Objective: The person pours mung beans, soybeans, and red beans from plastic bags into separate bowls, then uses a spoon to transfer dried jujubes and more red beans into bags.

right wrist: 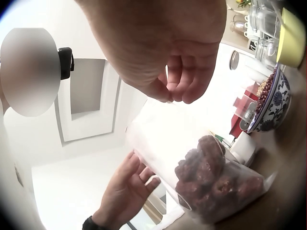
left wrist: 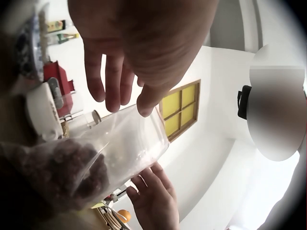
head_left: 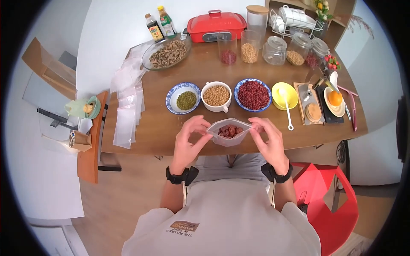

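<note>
A translucent plastic bag [head_left: 226,137] with its mouth spread wide is held up at the table's front edge. Wrinkled dark-red dried dates [head_left: 230,131] fill its lower part, also visible through the plastic as dates [right wrist: 211,177] in the right wrist view. My left hand [head_left: 188,138] holds the bag's left corner at the rim between thumb and fingers. On the opposite corner, my right hand [head_left: 270,143] pinches the rim with thumb and fingertips. Beyond the bag stand a bowl of green beans [head_left: 186,101], a white cup of soybeans [head_left: 216,95] and a bowl of red beans [head_left: 253,95].
Flat plastic bags [head_left: 127,115] lie along the table's left side. A yellow bowl [head_left: 285,94] with a white spoon [head_left: 289,115] is at the right, beside a plate with an orange [head_left: 335,98]. Behind are a glass bowl [head_left: 147,64], jars [head_left: 274,51] and a red cooker [head_left: 216,25].
</note>
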Action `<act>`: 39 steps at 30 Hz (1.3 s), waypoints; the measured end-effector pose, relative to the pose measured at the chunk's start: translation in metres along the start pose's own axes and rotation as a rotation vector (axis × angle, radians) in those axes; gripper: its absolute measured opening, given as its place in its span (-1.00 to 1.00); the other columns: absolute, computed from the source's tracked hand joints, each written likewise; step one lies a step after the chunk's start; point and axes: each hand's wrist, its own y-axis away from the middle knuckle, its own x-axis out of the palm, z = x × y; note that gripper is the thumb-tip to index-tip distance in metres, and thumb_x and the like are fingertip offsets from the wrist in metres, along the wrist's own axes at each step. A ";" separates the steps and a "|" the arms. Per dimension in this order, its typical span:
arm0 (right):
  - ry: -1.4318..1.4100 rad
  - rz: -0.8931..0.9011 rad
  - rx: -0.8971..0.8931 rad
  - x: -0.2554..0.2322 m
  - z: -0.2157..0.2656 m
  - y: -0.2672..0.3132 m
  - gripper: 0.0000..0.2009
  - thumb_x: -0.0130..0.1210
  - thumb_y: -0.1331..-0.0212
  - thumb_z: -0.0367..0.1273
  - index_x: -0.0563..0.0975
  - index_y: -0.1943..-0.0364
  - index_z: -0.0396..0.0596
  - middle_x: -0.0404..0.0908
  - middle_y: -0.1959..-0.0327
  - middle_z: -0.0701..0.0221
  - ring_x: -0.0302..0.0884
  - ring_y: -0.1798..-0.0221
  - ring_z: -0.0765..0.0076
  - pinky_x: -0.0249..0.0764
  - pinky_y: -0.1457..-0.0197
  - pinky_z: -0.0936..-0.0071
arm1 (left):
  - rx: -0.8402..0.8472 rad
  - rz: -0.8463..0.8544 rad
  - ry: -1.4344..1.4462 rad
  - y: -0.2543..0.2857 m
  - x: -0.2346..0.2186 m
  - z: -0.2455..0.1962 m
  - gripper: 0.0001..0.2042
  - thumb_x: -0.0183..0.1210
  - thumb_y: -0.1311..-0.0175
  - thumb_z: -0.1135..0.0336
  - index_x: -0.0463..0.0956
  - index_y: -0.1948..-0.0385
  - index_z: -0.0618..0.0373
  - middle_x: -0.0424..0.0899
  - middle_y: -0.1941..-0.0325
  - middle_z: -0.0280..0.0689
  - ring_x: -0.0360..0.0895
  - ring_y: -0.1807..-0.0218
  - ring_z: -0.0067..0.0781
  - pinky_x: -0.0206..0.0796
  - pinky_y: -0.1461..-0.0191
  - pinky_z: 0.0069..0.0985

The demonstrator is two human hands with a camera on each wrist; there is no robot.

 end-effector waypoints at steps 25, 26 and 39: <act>-0.024 0.033 0.114 0.016 -0.032 0.014 -0.77 0.36 0.03 -0.62 0.72 0.22 -0.20 0.69 0.21 0.29 0.67 0.20 0.25 0.61 0.20 0.42 | 0.224 0.046 -0.241 0.009 0.016 0.065 -0.79 0.39 -0.02 0.62 0.63 0.28 0.26 0.69 0.22 -0.14 0.62 0.29 -0.25 0.48 0.26 -0.45; -0.018 0.030 0.091 0.016 -0.035 0.015 -0.77 0.35 0.04 -0.63 0.72 0.22 -0.20 0.69 0.22 0.29 0.66 0.21 0.24 0.60 0.20 0.41 | 0.229 0.053 -0.239 0.008 0.015 0.065 -0.78 0.38 -0.02 0.62 0.62 0.28 0.25 0.69 0.21 -0.14 0.62 0.29 -0.26 0.48 0.27 -0.46; -0.018 0.088 0.046 0.016 -0.036 0.018 -0.76 0.29 0.07 -0.65 0.72 0.24 -0.21 0.69 0.25 0.27 0.65 0.20 0.16 0.56 0.17 0.33 | 0.086 0.068 -0.189 0.020 0.005 0.061 -0.75 0.41 -0.03 0.60 0.65 0.23 0.18 0.68 0.17 -0.17 0.63 0.20 -0.26 0.51 0.19 -0.43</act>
